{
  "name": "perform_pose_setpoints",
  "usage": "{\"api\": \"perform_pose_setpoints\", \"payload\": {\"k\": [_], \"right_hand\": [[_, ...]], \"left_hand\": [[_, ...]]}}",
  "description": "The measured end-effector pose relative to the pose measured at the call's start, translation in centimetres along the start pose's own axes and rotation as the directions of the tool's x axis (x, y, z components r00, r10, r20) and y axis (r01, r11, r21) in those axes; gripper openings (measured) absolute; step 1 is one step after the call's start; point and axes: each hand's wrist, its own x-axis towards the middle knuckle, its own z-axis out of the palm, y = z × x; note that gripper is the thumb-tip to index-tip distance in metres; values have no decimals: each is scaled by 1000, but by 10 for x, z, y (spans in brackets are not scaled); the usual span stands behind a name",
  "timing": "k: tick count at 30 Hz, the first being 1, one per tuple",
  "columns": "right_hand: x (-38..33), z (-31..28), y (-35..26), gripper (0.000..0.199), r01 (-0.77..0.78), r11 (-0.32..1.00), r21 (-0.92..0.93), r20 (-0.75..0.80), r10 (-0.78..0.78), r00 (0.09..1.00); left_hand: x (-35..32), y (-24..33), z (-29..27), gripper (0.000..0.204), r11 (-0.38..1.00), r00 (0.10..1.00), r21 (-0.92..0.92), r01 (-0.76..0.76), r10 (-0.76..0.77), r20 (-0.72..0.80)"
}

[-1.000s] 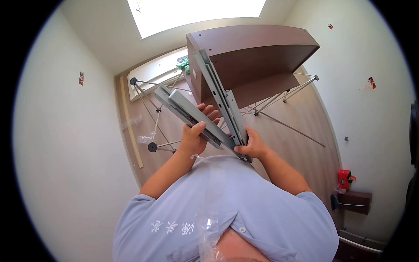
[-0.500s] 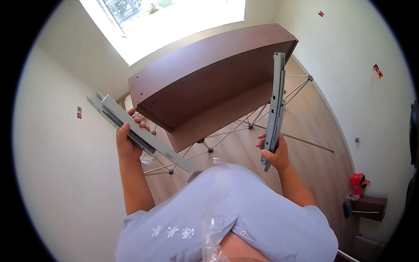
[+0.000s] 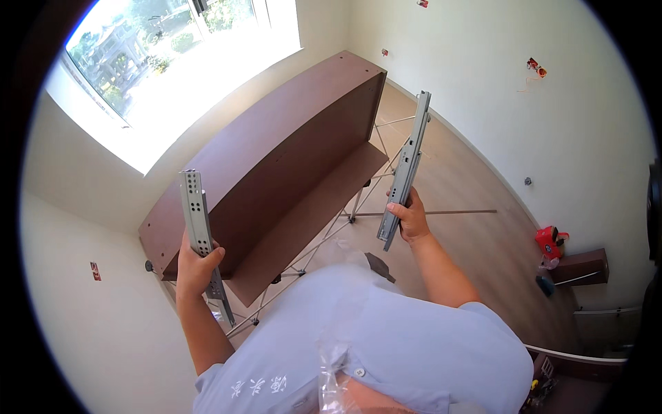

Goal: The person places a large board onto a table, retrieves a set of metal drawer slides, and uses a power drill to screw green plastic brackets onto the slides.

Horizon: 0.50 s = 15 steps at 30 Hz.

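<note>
- Our left hand point(image 3: 196, 265) has its fingers curled tight around the lower half of a grey metal drawer slide point(image 3: 200, 234), thumb across the front; the slide stands nearly upright, its perforated top end free above the fist and its lower end poking out below.
- Our right hand point(image 3: 412, 219) grips a second drawer slide point(image 3: 407, 169) near its lower end, fingers wrapped round it and pressed together; this longer one tilts slightly, its top reaching up toward the right end of the panel.
- The two slides are well apart, one at each end of the brown cabinet panel assembly point(image 3: 276, 159) in front of us, and neither touches the wood as far as we can tell.
- The assembly lies lengthwise on a folding metal stand point(image 3: 358, 200), its open face turned toward us, below the bright window point(image 3: 165, 62).
- We judge the work early: both slides are in hand and separated, yet none is mounted, and we see no screws or driver at the panel.
- On the wooden floor point(image 3: 483, 228) by the right wall sit a red tool point(image 3: 550, 241) and a small dark board point(image 3: 583, 265).
</note>
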Motion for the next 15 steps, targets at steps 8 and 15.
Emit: {"api": "perform_pose_setpoints", "payload": {"k": [8, 15], "right_hand": [[138, -43, 26, 51, 7, 912, -410, -112, -58, 992], [293, -43, 34, 51, 52, 743, -667, -110, -168, 980]], "left_hand": [[16, -8, 37, 111, 989, 990, 91, 119, -112, -82], [18, -7, 73, 97, 962, 928, 167, 215, -148, -342]]}}
